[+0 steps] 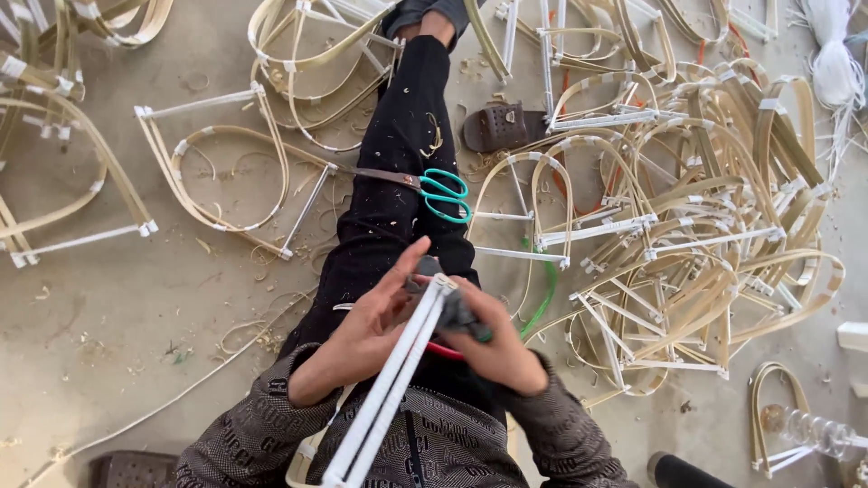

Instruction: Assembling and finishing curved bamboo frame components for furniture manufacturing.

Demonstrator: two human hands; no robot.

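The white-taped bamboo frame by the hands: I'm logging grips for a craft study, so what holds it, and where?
Both hands grip the bamboo frame at its upper corner: left hand alongside the bars, right hand also clutching a dark tool.

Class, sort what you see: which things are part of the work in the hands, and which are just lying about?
In the work:
left hand
right hand
white-taped frame
dark tool

Lying about:
green-handled scissors
brown sandal
pile of finished frames
white cord bundle

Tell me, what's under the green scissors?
The green scissors lie on the person's outstretched leg in black trousers. Their rusty blade tips reach off the leg over a bent cane frame on the floor. The cloth right beneath them is covered.
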